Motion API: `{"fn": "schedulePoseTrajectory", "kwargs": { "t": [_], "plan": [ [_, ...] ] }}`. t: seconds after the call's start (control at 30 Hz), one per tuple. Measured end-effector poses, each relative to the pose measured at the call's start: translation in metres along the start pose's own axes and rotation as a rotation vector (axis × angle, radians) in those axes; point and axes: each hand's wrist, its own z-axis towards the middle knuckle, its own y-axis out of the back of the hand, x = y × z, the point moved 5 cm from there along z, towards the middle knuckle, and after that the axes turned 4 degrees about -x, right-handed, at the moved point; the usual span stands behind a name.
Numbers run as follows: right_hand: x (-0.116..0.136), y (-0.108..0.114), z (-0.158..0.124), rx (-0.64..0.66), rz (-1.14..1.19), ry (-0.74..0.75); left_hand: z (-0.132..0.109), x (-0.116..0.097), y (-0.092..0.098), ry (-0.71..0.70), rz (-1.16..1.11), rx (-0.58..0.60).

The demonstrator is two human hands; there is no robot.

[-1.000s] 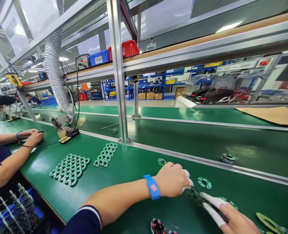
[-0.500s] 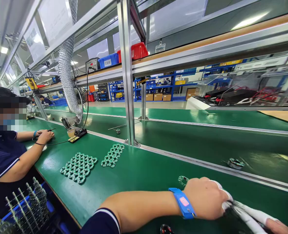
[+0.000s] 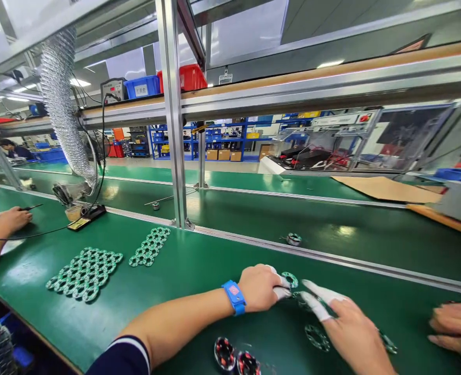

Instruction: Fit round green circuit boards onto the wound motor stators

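My left hand (image 3: pixel 259 289), with white finger cots and a blue wrist strap, has its fingertips pinched at the edge of a green ring-shaped circuit board (image 3: pixel 290 280). Facing it, my right hand (image 3: pixel 349 325) also wears white finger cots. Its thumb and forefinger stretch apart toward the left fingertips, partly smeared by motion. Below the right thumb lies another ring board (image 3: pixel 316 337), and one more (image 3: pixel 388 341) shows past that hand. Small green pieces between the two hands are too blurred to tell. Two round motor parts with red inside, one of them a stator-like ring (image 3: pixel 225 353), stand near the front.
A sheet of joined ring boards (image 3: pixel 85 273) and a narrower sheet (image 3: pixel 150 246) lie to the left. Beyond is a soldering stand (image 3: pixel 84 216) and a co-worker's hand (image 3: pixel 13 220). Another person's hand (image 3: pixel 455 328) rests at right. A metal post (image 3: pixel 171 114) rises from the bench.
The view has swung right. My hands have come apart from their close position at the right, and both now show over the ring boards.
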Motion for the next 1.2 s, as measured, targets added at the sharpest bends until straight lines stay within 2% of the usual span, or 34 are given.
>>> {"fn": "schedulePoseTrajectory", "kwargs": {
  "t": [0.1, 0.27, 0.37, 0.47, 0.6, 0.7, 0.8, 0.87, 0.93, 1.0, 1.03, 1.2],
  "plan": [
    [0.018, -0.001, 0.003, 0.051, -0.038, 0.095, 0.003, 0.0, -0.003, 0.019, -0.034, 0.008],
    [0.03, 0.006, -0.001, -0.008, -0.278, 0.146, 0.008, 0.003, -0.01, 0.056, -0.073, 0.04],
    [0.024, 0.011, 0.0, -0.027, -0.365, 0.118, 0.01, -0.001, -0.012, 0.083, -0.087, 0.025],
    [0.012, 0.01, 0.006, -0.055, -0.287, 0.106, 0.013, -0.005, -0.01, 0.075, -0.109, 0.012],
    [0.011, -0.003, 0.009, 0.063, -0.102, 0.172, 0.017, -0.007, -0.008, -0.002, -0.165, 0.017],
    [0.019, -0.005, 0.006, 0.114, -0.183, 0.141, 0.02, -0.008, -0.013, -0.012, -0.186, 0.022],
    [0.025, -0.003, 0.001, 0.13, -0.302, 0.159, 0.022, -0.012, -0.023, 0.041, -0.179, 0.026],
    [0.022, -0.001, -0.001, 0.118, -0.323, 0.154, 0.022, -0.016, -0.027, 0.06, -0.186, 0.034],
    [0.015, 0.0, -0.003, 0.105, -0.332, 0.117, 0.018, -0.012, -0.023, 0.061, -0.203, 0.032],
    [0.011, 0.001, -0.005, 0.097, -0.34, 0.092, 0.009, 0.007, -0.006, 0.1, -0.195, -0.01],
    [0.012, 0.001, -0.006, 0.09, -0.335, 0.093, 0.003, 0.024, 0.007, 0.148, -0.175, -0.049],
    [0.036, -0.005, -0.01, 0.055, -0.179, 0.137, -0.057, 0.149, 0.093, 0.576, 0.036, -0.305]
  ]
}}
